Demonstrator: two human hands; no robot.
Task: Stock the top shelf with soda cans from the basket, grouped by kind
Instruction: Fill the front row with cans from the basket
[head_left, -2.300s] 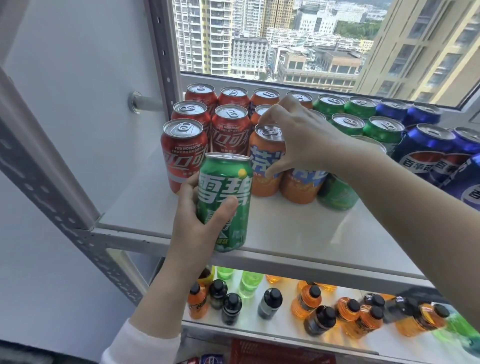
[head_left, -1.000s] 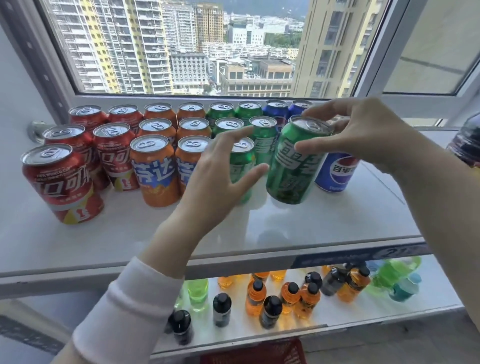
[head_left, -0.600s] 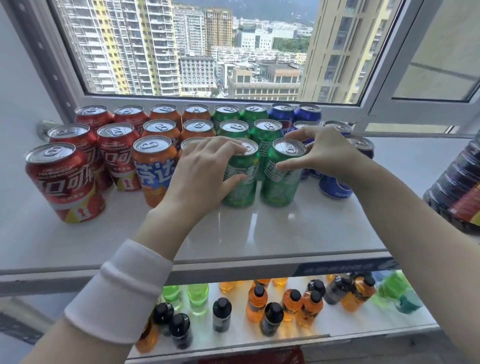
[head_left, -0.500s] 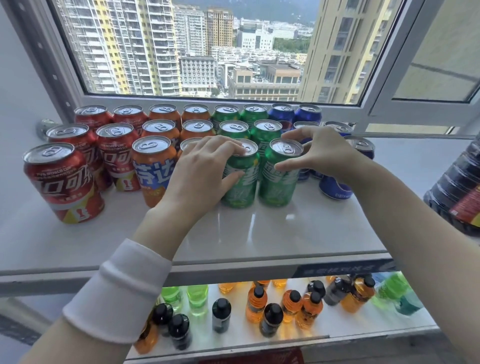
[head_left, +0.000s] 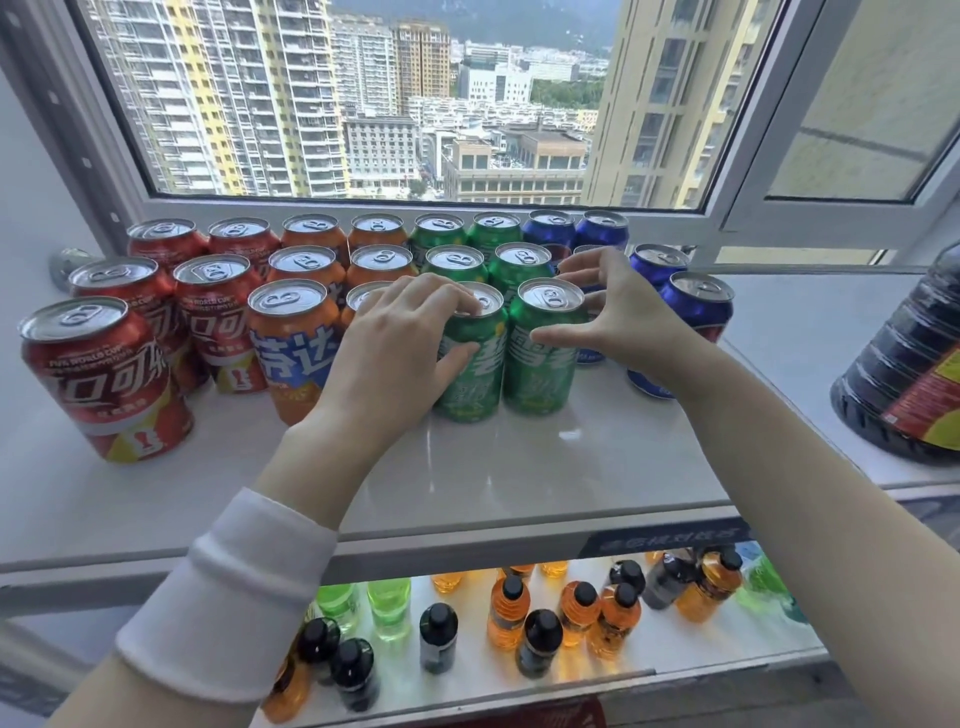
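Top shelf (head_left: 519, 467): cans in rows front to back, L to R: Coke cans (head_left: 104, 374), Fanta cans (head_left: 293, 338), Sprite cans (head_left: 540, 353), Pepsi cans (head_left: 698, 306). Window (head_left: 363, 104) right behind them. Jug (head_left: 904, 374) far R, apart from cans. Lower shelf (head_left: 727, 649) below w/ bottles (head_left: 509, 613). L hand (head_left: 395, 343) on front-left Sprite can (head_left: 470, 374); R hand (head_left: 618, 317) beside its neighbour.

Top shelf (head_left: 519, 467): white and shiny, below the window.
Red cans (head_left: 104, 374): standing up at the left end.
Orange cans (head_left: 291, 343): just beside the red ones.
Green cans (head_left: 540, 353): in the middle, next to the orange.
Blue cans (head_left: 698, 306): on the right.
Lower shelf (head_left: 675, 654): holds small bottles (head_left: 509, 613) with black caps.
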